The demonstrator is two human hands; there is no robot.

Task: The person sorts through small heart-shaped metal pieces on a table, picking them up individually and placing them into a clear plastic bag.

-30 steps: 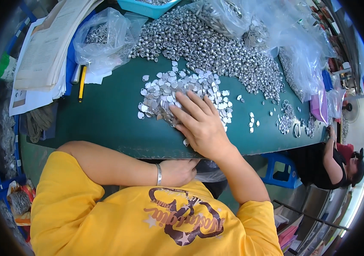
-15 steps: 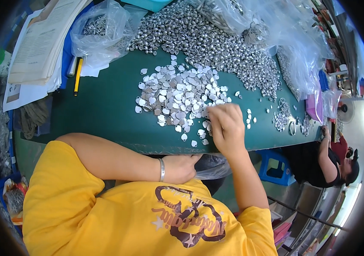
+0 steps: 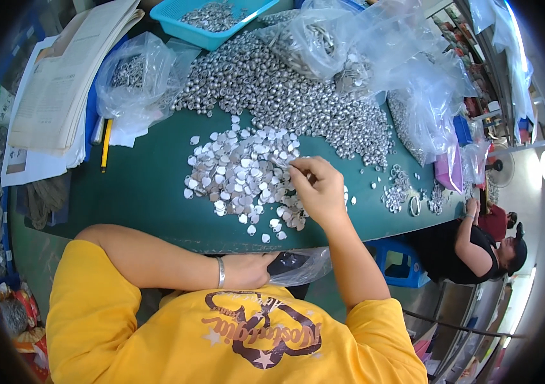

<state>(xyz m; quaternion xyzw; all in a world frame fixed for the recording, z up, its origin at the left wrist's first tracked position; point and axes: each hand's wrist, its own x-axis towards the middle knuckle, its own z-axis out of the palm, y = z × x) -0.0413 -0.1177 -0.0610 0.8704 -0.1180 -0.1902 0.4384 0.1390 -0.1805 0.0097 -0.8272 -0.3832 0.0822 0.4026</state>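
Note:
A pile of flat, silvery heart-shaped metal tags (image 3: 240, 166) lies on the green tabletop (image 3: 125, 205). Over its right side my right hand (image 3: 321, 192) has thumb and forefinger pinched together. Whatever is between those fingertips blends with the tags behind. Below the table's front edge, my left hand (image 3: 247, 270) is closed on the rim of a clear plastic bag (image 3: 304, 267). The fingers are partly hidden there, and a metal bracelet (image 3: 221, 272) circles that wrist. Beyond the tags spreads a large heap of small rounded grey metal pieces (image 3: 272, 89).
A blue basket (image 3: 186, 32) of metal parts stands at the back. Filled clear bags (image 3: 314, 48) crowd the back right, near a pink tray (image 3: 448, 168). Papers (image 3: 61, 83) and a yellow pen (image 3: 106, 146) lie left. A co-worker (image 3: 477, 246) sits right, by a blue stool (image 3: 400, 264).
The view has shifted, bringing more of the blue basket in. My right hand has moved farther up along the tag pile's right side. My left hand stays at the bag.

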